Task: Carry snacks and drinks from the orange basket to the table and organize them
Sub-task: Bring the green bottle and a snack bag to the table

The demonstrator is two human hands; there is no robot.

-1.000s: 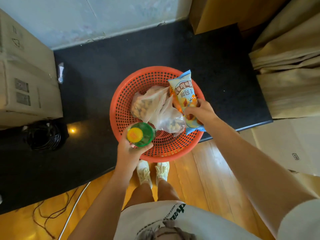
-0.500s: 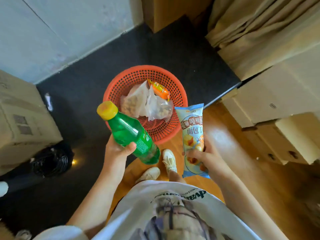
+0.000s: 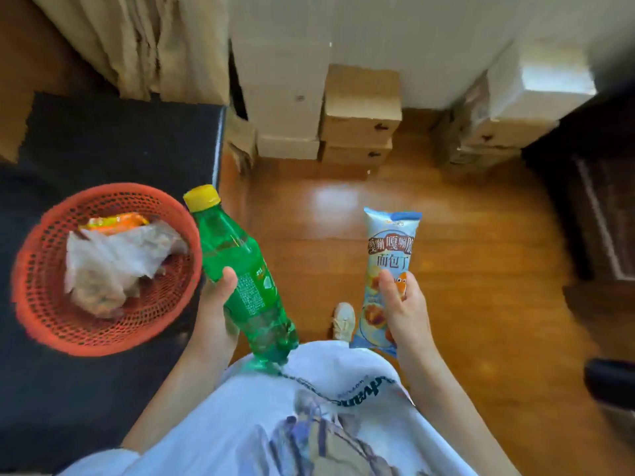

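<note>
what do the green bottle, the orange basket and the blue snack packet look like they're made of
Green bottle: likely clear tinted plastic, glossy; light passes through it, and it has an opaque yellow cap.
Orange basket: probably moulded plastic, matte; its wall is a grid of small holes.
Blue snack packet: seemingly thin printed plastic film with a slight sheen; its top edge is a flat crimped seal.
</note>
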